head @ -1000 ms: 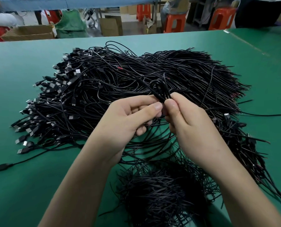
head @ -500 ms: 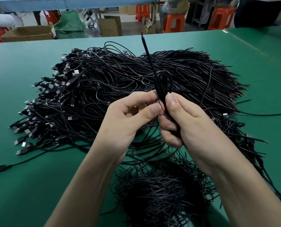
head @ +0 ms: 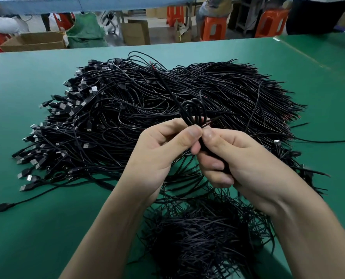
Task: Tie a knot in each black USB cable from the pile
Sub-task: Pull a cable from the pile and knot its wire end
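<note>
Left hand [head: 159, 150], right hand [head: 238, 158]: both curled, thumbs pinching one black USB cable [head: 194, 111] just under small coiled loop. Likely keeps loop from springing open before tightening. Held above pile [head: 147, 101] at table [head: 26, 77] centre. Second heap [head: 204, 238] at near edge, probably knotted ones. Cardboard box [head: 34, 40] beyond far edge: contents hidden.
</note>
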`<state>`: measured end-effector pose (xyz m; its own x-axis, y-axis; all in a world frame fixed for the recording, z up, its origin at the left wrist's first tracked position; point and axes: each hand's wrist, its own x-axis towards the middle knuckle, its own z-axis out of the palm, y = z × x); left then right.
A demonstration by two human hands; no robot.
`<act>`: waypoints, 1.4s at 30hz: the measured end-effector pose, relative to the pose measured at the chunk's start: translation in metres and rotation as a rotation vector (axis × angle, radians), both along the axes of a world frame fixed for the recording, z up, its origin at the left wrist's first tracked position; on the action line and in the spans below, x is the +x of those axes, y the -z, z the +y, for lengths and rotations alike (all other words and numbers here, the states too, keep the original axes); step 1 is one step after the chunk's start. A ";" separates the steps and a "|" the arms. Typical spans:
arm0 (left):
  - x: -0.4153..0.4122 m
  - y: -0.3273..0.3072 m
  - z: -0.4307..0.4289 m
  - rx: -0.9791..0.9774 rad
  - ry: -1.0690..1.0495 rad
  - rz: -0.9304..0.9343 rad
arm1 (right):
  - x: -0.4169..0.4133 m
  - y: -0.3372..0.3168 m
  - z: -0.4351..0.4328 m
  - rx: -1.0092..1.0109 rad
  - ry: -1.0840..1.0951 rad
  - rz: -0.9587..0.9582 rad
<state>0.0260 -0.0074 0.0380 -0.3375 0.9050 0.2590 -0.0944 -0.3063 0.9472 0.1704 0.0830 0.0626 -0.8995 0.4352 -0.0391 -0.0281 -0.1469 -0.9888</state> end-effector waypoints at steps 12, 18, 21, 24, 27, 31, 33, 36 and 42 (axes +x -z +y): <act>0.003 0.000 0.001 -0.010 -0.031 0.015 | -0.003 0.006 0.001 -0.498 -0.235 0.076; -0.005 -0.002 0.000 -0.047 -0.061 0.010 | -0.004 0.002 -0.003 -0.328 -0.095 0.047; -0.007 -0.003 -0.002 -0.061 -0.045 0.060 | -0.005 0.005 -0.001 0.389 0.238 -0.034; -0.009 -0.004 -0.003 -0.129 -0.054 0.132 | -0.003 0.007 0.006 0.865 0.419 0.060; -0.010 -0.004 -0.004 -0.203 -0.032 0.177 | 0.000 0.006 0.010 1.092 0.431 0.176; -0.009 -0.004 -0.004 -0.282 -0.041 0.200 | 0.002 0.005 0.009 1.143 0.455 0.174; -0.009 -0.005 -0.005 -0.276 -0.036 0.197 | 0.001 0.006 0.006 1.103 0.485 0.146; -0.007 -0.003 -0.004 -0.202 -0.063 0.256 | -0.003 0.008 0.004 0.838 0.543 0.140; 0.005 0.000 0.000 -0.040 -0.307 0.485 | -0.013 0.010 -0.003 -0.036 0.507 0.216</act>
<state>0.0309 -0.0073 0.0381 -0.4373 0.7968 0.4170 0.4409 -0.2142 0.8716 0.1577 0.0804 0.0528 -0.5667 0.8178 0.1002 -0.3053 -0.0954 -0.9475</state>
